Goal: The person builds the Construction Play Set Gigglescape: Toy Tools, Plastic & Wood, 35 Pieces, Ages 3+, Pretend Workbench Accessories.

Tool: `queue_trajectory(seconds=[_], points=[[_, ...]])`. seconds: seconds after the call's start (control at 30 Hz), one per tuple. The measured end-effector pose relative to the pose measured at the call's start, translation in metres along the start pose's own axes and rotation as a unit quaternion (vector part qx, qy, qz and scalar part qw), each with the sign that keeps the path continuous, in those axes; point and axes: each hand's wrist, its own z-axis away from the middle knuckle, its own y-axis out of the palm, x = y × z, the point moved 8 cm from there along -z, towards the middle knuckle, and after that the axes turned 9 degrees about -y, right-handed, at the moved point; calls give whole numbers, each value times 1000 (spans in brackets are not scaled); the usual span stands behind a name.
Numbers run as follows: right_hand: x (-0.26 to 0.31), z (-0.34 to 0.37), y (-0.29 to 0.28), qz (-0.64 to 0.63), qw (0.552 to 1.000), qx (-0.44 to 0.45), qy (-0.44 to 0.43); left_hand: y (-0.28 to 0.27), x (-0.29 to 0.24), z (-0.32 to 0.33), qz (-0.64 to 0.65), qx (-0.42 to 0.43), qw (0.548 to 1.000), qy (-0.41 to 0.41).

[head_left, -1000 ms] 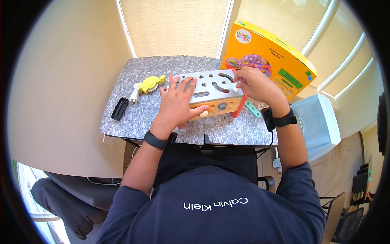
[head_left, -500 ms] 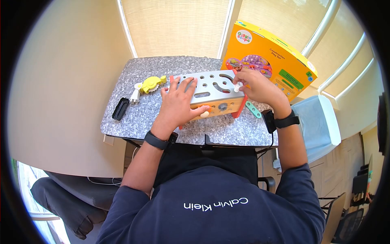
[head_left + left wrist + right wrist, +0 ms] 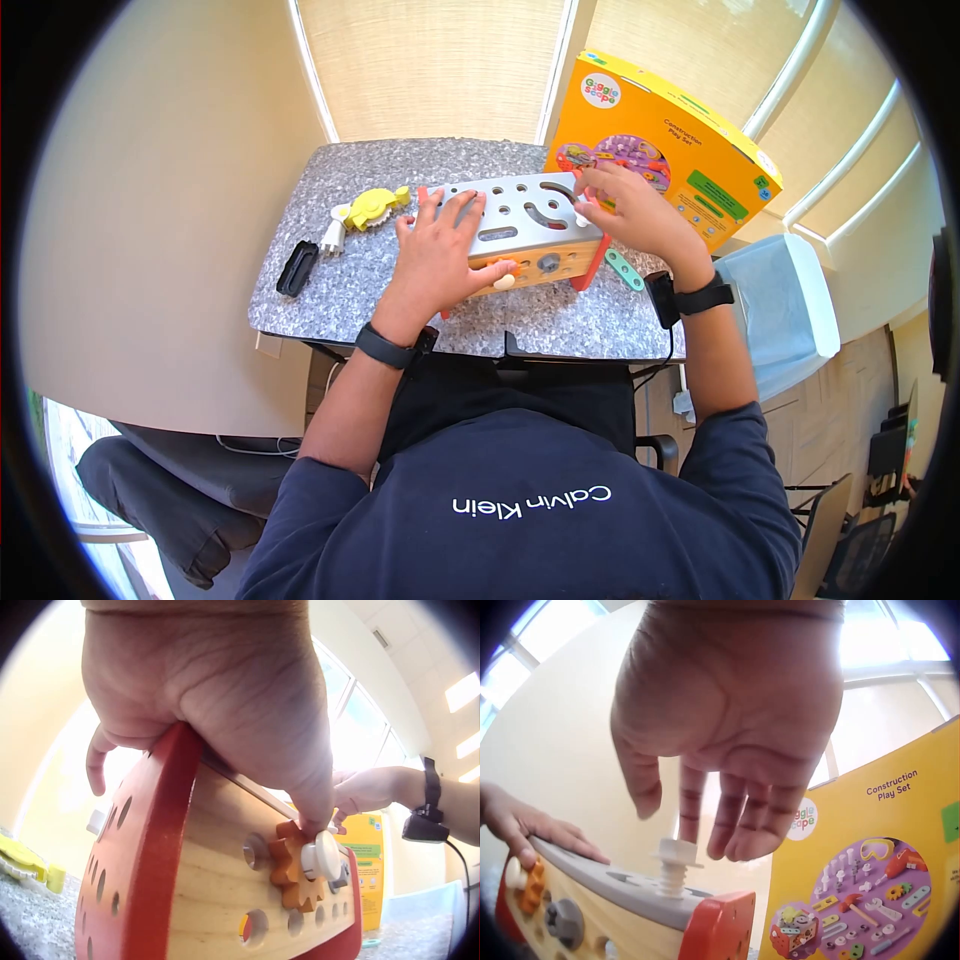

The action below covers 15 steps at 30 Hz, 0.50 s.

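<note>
A toy workbench [image 3: 515, 222] with a grey holed top, wooden front and red ends stands on the table. My left hand [image 3: 437, 245] rests spread over its left end, the thumb against an orange gear [image 3: 287, 864] on the front. A white plastic bolt [image 3: 327, 855] pokes out of that gear. At the right end of the top, a white toy bolt [image 3: 675, 866] stands upright, its threaded shank partly showing above the surface. My right hand [image 3: 645, 212] hovers over it, thumb and fingers parted around the bolt head and holding nothing.
A grey bolt [image 3: 564, 922] sits in the bench front. Left of the bench lie a yellow toy piece [image 3: 375, 207], a white plug-like piece [image 3: 334, 232] and a black case [image 3: 296, 268]. A teal holed strip [image 3: 624, 268] lies right; the yellow box [image 3: 700, 140] stands behind.
My right thumb and fingers were pinching the white bolt at the bench's right end; they have now spread away from it. The left hand stays in place on the bench.
</note>
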Motion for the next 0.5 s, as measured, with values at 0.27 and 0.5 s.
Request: queue_trajectory(seconds=[0.27, 0.5], points=[[-4, -1, 14, 67, 990, 91, 86, -1, 0, 0, 8, -8, 1000, 2], [3, -8, 8, 169, 965, 98, 173, -1, -1, 0, 4, -2, 1000, 1]])
